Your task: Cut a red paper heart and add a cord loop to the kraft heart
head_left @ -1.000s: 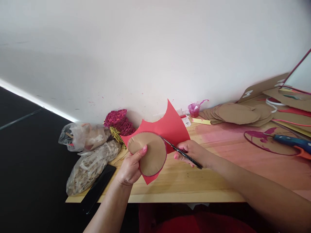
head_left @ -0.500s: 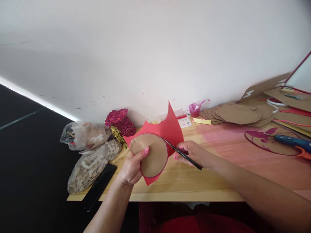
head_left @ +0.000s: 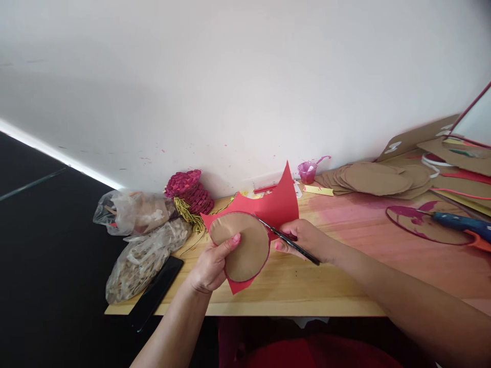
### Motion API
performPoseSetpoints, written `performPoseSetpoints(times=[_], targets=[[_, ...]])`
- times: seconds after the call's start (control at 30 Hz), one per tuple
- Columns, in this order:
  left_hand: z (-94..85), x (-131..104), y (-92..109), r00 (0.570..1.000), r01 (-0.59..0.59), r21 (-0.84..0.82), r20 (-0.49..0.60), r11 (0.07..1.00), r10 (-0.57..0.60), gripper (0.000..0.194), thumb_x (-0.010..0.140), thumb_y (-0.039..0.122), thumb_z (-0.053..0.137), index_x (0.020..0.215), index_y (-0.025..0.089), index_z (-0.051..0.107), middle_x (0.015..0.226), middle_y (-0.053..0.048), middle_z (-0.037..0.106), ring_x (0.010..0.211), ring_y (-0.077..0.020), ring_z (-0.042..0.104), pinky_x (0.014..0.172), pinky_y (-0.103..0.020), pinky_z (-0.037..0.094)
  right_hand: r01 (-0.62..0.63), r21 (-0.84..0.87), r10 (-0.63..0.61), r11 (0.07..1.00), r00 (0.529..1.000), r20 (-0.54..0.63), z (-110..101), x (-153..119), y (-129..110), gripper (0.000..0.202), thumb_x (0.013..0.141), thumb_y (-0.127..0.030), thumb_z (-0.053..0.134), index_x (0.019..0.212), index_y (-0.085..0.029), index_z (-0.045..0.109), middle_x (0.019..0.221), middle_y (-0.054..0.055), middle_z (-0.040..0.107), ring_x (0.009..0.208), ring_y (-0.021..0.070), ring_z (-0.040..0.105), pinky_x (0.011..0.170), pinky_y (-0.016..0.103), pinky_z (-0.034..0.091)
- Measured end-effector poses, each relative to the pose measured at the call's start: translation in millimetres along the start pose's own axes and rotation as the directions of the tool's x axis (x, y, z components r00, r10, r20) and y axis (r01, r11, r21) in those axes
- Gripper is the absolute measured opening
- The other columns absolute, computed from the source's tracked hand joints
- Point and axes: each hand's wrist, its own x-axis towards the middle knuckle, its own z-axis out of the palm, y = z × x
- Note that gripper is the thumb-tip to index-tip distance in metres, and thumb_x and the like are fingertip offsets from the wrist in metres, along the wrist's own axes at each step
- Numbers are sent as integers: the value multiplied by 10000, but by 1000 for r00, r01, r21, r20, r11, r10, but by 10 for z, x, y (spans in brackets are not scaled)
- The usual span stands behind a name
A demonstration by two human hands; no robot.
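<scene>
My left hand [head_left: 215, 261] grips a round cardboard disc [head_left: 245, 255], its thumb flat on the face. Behind the disc lies a sheet of red paper [head_left: 274, 207] with curved cut-outs along its upper edge, pinched together with the disc. A dark line runs round the disc's rim. In my right hand [head_left: 301, 236] is a pair of black-handled scissors [head_left: 293, 244]. Their blades point up and left, meeting the red paper at the disc's upper right edge. The right fingers are partly hidden behind the paper and the handles.
At left are two plastic bags [head_left: 132, 271], a black phone [head_left: 159, 291] over the table edge and stacked magenta pieces [head_left: 187, 191]. Along the wall stand a cup of magenta paint [head_left: 307, 173] and cardboard discs [head_left: 378, 179]. A blue-handled tool [head_left: 458, 223] lies at right on a painted disc.
The disc and red paper have shifted slightly right. The paper's upper tip has swung to the right, uncovering a red pencil-like item near the wall. The scissors stay at the disc's edge.
</scene>
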Motion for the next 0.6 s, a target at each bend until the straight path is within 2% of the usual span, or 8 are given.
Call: performPoseSetpoints(times=[0.13, 0.33, 0.5, 0.6], targets=[[-35, -3, 18, 1000, 7, 15, 24, 1000, -7, 438, 672, 295, 865, 1062, 139, 743, 1048, -119, 770, 1034, -306, 707, 948, -411, 547, -18, -27, 18, 999, 1000, -13, -15, 5, 4, 557, 756, -570, 718, 606, -193, 335, 623, -57, 221, 582, 87, 225, 502, 254, 139], [-105, -17, 30, 998, 12, 31, 60, 999, -14, 439, 705, 296, 843, 1102, 146, 732, 1089, -127, 760, 1062, -315, 695, 977, -439, 519, -74, -25, 73, 997, 997, -27, -17, 1, 11, 534, 722, -558, 744, 593, -194, 374, 587, -62, 252, 569, 91, 251, 500, 247, 167], [-122, -13, 9, 992, 31, 79, 116, 996, -40, 398, 704, 305, 845, 1053, 143, 745, 1082, -135, 761, 1046, -323, 696, 948, -442, 524, 10, -53, -10, 999, 1000, -4, -17, -16, 13, 498, 753, -553, 723, 630, -192, 402, 619, -58, 287, 586, 93, 265, 520, 247, 181], [-116, 2, -14, 990, 41, 113, 133, 993, -56, 405, 716, 320, 837, 1066, 138, 743, 1102, -143, 754, 1057, -324, 689, 931, -433, 528, 10, -32, -10, 999, 1000, 12, -18, -13, 9, 503, 771, -581, 696, 638, -191, 409, 627, -56, 283, 592, 94, 264, 520, 249, 180]])
